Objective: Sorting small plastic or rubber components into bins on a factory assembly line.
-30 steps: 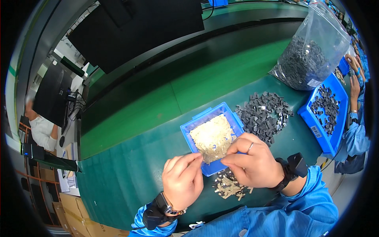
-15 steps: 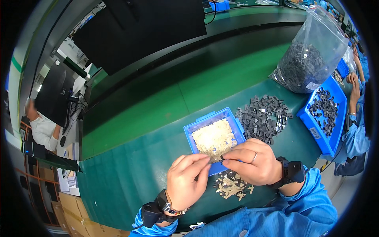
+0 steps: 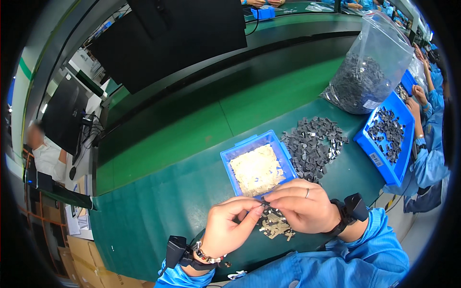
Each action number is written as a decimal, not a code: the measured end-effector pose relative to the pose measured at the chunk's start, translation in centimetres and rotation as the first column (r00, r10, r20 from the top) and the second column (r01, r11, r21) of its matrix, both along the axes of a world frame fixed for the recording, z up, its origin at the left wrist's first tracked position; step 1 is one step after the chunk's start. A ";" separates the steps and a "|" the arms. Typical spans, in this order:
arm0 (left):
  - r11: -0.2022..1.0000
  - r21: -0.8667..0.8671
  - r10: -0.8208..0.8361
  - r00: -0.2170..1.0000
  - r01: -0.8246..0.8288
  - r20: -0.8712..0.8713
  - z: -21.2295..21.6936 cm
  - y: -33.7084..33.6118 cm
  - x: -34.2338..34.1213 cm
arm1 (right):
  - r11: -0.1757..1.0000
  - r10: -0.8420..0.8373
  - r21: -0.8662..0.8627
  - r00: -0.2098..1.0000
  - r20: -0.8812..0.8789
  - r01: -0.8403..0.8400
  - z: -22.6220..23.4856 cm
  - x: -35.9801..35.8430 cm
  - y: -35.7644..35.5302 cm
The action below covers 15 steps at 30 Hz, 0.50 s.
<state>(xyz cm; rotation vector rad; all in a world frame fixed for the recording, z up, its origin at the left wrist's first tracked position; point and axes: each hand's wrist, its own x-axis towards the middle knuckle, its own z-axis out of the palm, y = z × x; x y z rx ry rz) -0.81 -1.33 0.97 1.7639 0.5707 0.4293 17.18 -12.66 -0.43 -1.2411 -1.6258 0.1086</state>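
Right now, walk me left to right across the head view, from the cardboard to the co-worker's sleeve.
Brown cardboard → left hand → small dark piece at the fingertips → right hand → shallow blue tray → co-worker's blue sleeve.

1. A factory assembly workshop: a green-topped workbench (image 3: 153,216) stretches from 8 to 2 o'clock.
2. Small parts in bulk: a blue plastic parts bin (image 3: 247,146) at centre, a clear zip-lock bag (image 3: 361,80) at 2.
3. Blue-sleeved co-worker (image 3: 426,163) at 3.
4. Cardboard carton (image 3: 84,252) at 8.
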 end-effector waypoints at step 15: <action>0.971 0.186 -0.163 0.986 0.153 0.039 0.4 -2.3 0.4 | 0.916 -0.049 -0.385 0.918 -0.393 -0.115 0.8 -1.7 -4.2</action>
